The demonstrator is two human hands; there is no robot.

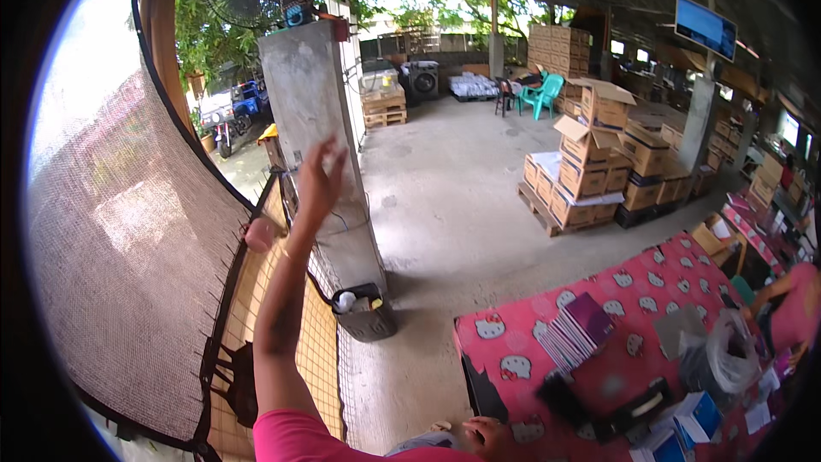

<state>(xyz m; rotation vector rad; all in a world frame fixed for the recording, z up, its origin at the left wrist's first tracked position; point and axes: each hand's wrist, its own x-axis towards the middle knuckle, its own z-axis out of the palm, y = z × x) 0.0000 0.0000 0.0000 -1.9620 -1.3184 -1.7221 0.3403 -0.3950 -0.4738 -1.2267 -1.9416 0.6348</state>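
Note:
My left hand (321,178) is raised high in front of the grey concrete pillar (301,85). Its fingers are apart, a little blurred, and nothing shows in them. Left of that wrist, by the edge of the mesh screen (145,231), is a rounded pink thing (259,233); its kind, and whether it hangs or rests there, I cannot make out. Low in the view, my right hand (489,440) is beside the near left edge of the table with its pink cartoon-print cover (496,325). The lower edge cuts it off, and its fingers are partly hidden.
On the table lie purple booklets (577,329), a black strap-like thing (633,411), blue-and-white boxes (697,417) and a clear plastic bag (731,351). A dark bin (363,316) stands at the pillar's foot. Cartons (586,175) are stacked on pallets. A person in pink (795,308) is at the right.

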